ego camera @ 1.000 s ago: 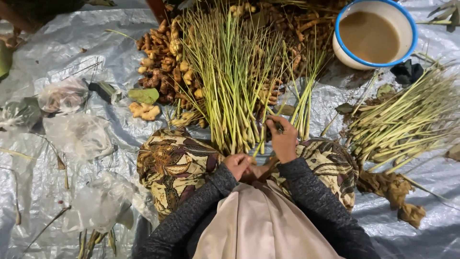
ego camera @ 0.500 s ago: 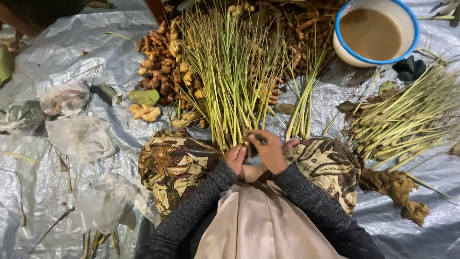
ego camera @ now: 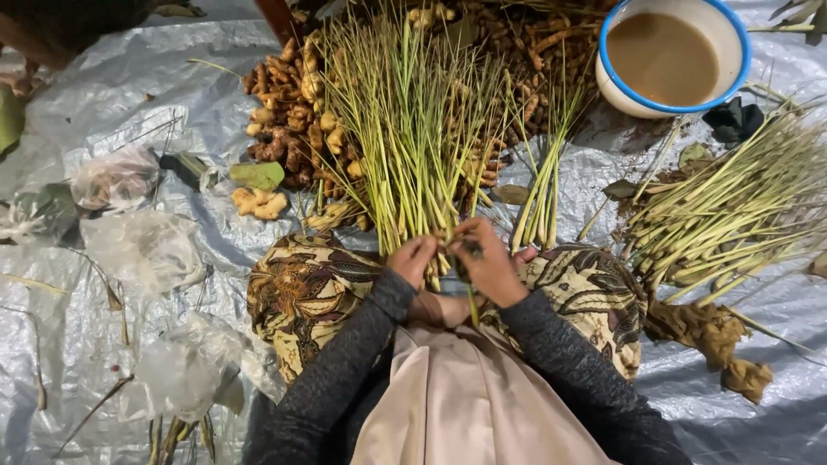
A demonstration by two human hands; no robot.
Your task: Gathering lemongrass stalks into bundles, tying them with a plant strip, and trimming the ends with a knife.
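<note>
Head view: right hand point(ego camera: 489, 263) has rejoined left hand point(ego camera: 415, 260), fingers clasping lemongrass stalks point(ego camera: 413, 129)

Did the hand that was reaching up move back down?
Yes. The right hand came down and leftwards, away from the white bowl, and now sits beside the left hand at the base of the green stalks.

fanned bundle of green lemongrass stalks point(ego camera: 413, 129), base ends gathered at the lap
</note>
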